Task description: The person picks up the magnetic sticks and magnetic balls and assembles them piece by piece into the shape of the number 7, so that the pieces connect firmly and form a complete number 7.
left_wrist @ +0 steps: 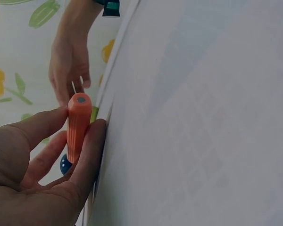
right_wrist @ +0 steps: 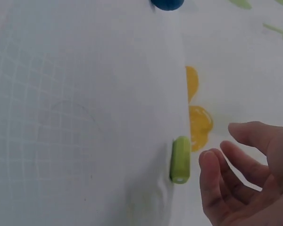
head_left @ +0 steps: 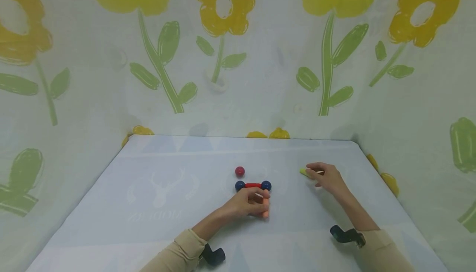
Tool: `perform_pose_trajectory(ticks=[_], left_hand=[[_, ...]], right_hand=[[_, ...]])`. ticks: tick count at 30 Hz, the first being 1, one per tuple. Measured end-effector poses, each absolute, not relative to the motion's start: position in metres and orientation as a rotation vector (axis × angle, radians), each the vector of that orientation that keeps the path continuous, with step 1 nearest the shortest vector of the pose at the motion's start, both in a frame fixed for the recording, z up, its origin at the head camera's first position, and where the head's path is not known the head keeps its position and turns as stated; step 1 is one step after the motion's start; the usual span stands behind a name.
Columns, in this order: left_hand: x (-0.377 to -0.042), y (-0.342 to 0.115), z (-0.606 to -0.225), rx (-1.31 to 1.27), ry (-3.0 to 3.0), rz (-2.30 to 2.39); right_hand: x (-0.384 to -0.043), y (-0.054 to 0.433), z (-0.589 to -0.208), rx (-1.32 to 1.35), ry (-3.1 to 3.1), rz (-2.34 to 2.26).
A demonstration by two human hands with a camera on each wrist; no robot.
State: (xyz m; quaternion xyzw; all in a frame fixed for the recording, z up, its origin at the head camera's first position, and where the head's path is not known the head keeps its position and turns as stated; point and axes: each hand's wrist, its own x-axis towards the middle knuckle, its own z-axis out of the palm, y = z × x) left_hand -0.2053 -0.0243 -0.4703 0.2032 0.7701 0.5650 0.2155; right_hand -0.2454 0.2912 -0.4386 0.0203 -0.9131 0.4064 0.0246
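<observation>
My left hand (head_left: 243, 204) pinches an orange ridged rod (left_wrist: 79, 127) between thumb and fingers; a small grey disc shows in its near end. In the head view the rod's far end is at the right dark blue ball (head_left: 266, 185); whether they touch, I cannot tell. A red rod (head_left: 253, 185) joins that ball to a left dark blue ball (head_left: 240, 185). Behind them lies a loose red ball (head_left: 239, 171). My right hand (right_wrist: 245, 176), fingers loosely bent with a gap to the thumb, is beside a lime green rod (right_wrist: 180, 160) lying on the table.
The white printed table (head_left: 156, 222) has flower-patterned walls (head_left: 260, 98) at its back and sides. Each wrist carries a dark camera mount, one by the left sleeve (head_left: 213, 256) and another by the right sleeve (head_left: 346, 235).
</observation>
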Motion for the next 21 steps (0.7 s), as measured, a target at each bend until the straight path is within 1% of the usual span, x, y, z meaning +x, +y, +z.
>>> perform_pose_trajectory(ticks=[9, 21], left_hand=[[-0.207, -0.023, -0.474, 0.588, 2.151, 1.562], [-0.207, -0.025, -0.474, 0.557, 2.126, 1.581]], right_hand=[[-0.254, 0.292, -0.446, 0.064, -2.849, 1.136], [-0.258, 0.287, -0.451, 0.055, -2.851, 0.906]])
